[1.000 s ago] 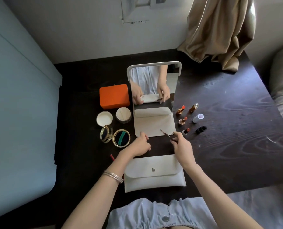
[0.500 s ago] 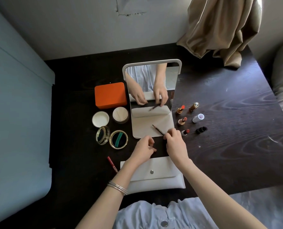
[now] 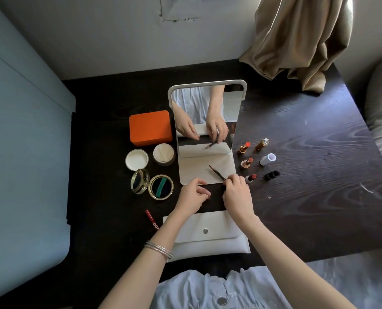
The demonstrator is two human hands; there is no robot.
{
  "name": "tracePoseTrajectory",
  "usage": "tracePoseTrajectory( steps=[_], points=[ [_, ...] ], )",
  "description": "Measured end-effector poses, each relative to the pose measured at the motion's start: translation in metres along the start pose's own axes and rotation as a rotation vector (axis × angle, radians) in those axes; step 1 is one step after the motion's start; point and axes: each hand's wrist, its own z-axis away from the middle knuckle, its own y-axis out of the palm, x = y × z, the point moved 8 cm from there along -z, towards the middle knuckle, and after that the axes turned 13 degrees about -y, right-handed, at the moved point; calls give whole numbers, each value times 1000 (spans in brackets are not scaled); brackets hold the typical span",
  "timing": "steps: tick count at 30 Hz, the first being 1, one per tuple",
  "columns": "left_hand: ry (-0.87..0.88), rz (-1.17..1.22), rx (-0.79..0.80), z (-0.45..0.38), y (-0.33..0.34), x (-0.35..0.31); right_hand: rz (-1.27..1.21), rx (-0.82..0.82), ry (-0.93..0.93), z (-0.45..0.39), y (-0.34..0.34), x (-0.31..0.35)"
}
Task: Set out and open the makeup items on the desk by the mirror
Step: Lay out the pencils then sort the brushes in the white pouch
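On white mirror base (image 3: pixel 204 169) | thin brown pencil (image 3: pixel 216 172) pinched by right hand (image 3: pixel 238 195) | left hand (image 3: pixel 191 196) loosely curled, grip undetermined

Orange box (image 3: pixel 150 127), white pouch (image 3: pixel 210 236), gold-rimmed compact (image 3: pixel 161 186), red pencil (image 3: pixel 151 220), dark wood-grain desk (image 3: pixel 308 186), beige curtain (image 3: pixel 301 39).
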Motion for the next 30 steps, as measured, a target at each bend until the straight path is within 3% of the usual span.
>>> tracePoseTrajectory(
  steps=[14,17,19,22,25,30],
  points=[
    [146,46,-44,9,-2,-13,19,-83,-43,11,-18,7],
    [176,129,-23,11,-1,-19,-230,-89,-23,18,-19,8],
    [180,191,-40,13,-1,-22,-607,3,96,25,-11,5],
    [179,289,-46,16,3,-24,-991,-15,289,34,-10,-1],
    [197,344,-6,19,9,-27,-1068,-55,367,42,-11,-10],
    [222,353,166,24,31,-34,-937,-106,358,47,-19,-20]
  ],
)
